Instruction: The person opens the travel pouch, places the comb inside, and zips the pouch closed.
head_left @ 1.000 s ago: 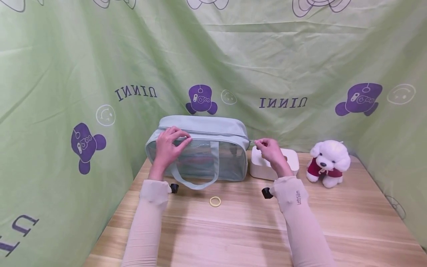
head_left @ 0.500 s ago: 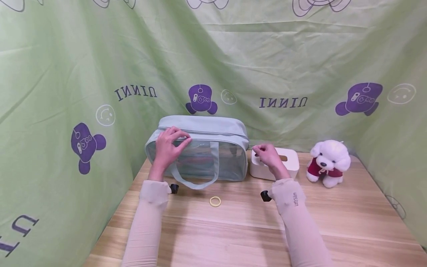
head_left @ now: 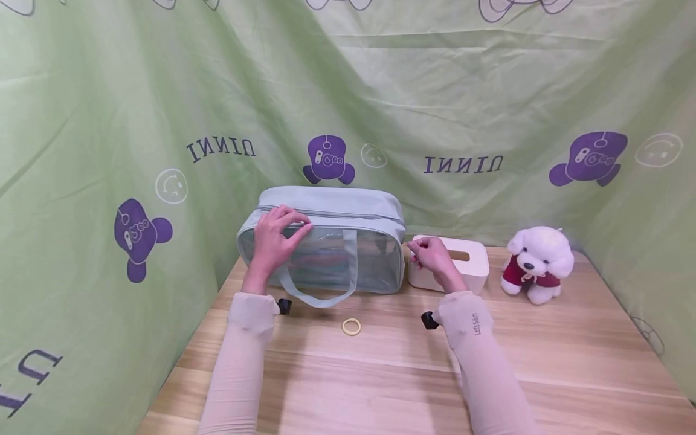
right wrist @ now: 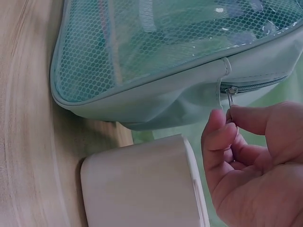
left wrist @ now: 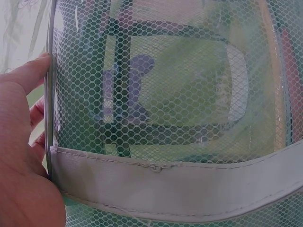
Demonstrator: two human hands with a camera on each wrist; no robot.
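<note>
A pale blue-green bag (head_left: 326, 202) with see-through mesh sides and a looped handle (head_left: 352, 260) stands at the back of the table. My left hand (head_left: 272, 238) pinches its upper front edge, and the left wrist view shows the thumb and fingers on either side of the piping (left wrist: 49, 109). At the bag's right end, my right hand (head_left: 435, 257) pinches the metal zipper pull (right wrist: 230, 98) between thumb and forefinger. The slider sits at the end of the zipper (right wrist: 260, 85), beside a fabric tab. Blurred coloured shapes show through the mesh.
Close to the bag's right end is a white tissue box (head_left: 473, 257) with a slotted lid, partly under my right hand. Farther right sits a white plush dog (head_left: 538, 260) in red. A yellow ring (head_left: 351, 327) lies in front of the bag. Green curtain (head_left: 462, 90) hangs behind.
My right hand has moved slightly left and down beside the bag's end. The left hand stays on the bag's edge, and the bag has hardly shifted.
</note>
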